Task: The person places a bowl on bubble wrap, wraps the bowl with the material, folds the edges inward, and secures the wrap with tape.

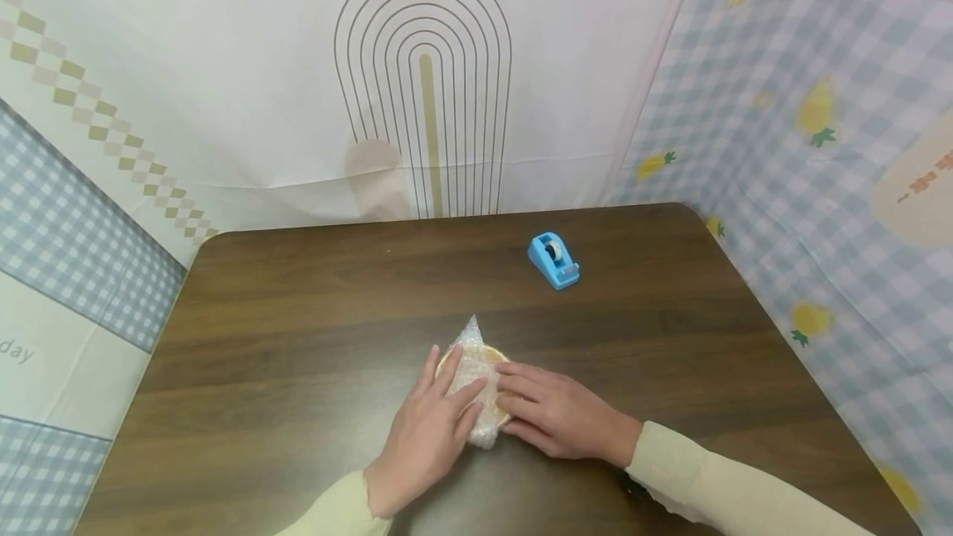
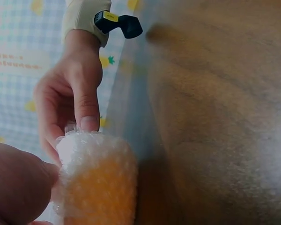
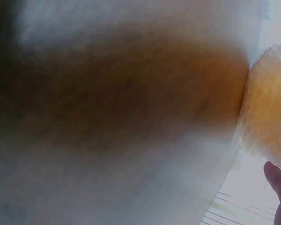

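Note:
A round yellow-orange thing wrapped in clear bubble wrap (image 1: 473, 367) lies on the brown table, a pointed flap of wrap sticking out at its far side. Its exact kind is hidden by the wrap. My left hand (image 1: 426, 433) rests on its left part with the fingers spread over the wrap. From the right, my right hand (image 1: 554, 412) grips the edge, fingers on top and thumb at the near side. In the left wrist view the right hand's thumb (image 2: 88, 123) presses the end of the wrap. The left thumb (image 3: 277, 180) shows beside the wrapped thing in the right wrist view.
A blue tape dispenser (image 1: 558, 273) with a roll of tape stands behind the wrapped thing, toward the right. The wooden table (image 1: 298, 329) reaches back to a patterned cloth wall (image 1: 260, 89), with checked cloth on both sides.

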A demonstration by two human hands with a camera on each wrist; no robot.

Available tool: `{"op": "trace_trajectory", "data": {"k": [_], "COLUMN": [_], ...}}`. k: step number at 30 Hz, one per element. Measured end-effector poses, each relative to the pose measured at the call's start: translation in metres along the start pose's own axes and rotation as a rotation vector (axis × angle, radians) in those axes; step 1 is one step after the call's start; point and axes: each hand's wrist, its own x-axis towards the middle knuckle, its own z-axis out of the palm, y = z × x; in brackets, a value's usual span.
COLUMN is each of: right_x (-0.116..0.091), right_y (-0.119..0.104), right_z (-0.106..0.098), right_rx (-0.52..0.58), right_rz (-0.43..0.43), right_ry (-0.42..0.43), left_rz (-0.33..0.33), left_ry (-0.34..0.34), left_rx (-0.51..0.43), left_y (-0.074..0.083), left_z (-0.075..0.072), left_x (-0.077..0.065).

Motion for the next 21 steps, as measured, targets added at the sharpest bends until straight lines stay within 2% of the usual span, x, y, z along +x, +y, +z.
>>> {"op": "trace_trajectory", "data": {"k": [4,9,18,21], "right_x": [0.001,0.003,0.009,0.011], "right_y": [-0.002,-0.005,-0.015,-0.017], "right_z": [-0.001,-0.003,-0.002,-0.001], "right_rx": [-0.028,-0.086,-0.167,-0.185], "right_rz": [0.013,0.0,-0.207,-0.242], "right_ry": [0.031,0.111,0.219,0.246], "left_rz": [0.013,0.003,0.009,0.009], "left_ry": [0.053,0.063,0.086,0.084], "left_rx": [0.033,0.053,0.115,0.128], "left_y": [0.0,0.003,0.003,0.003], "left_z": [0.0,-0.001,0.001,0.002], "left_x": [0.002,0.004,0.006,0.006]}}
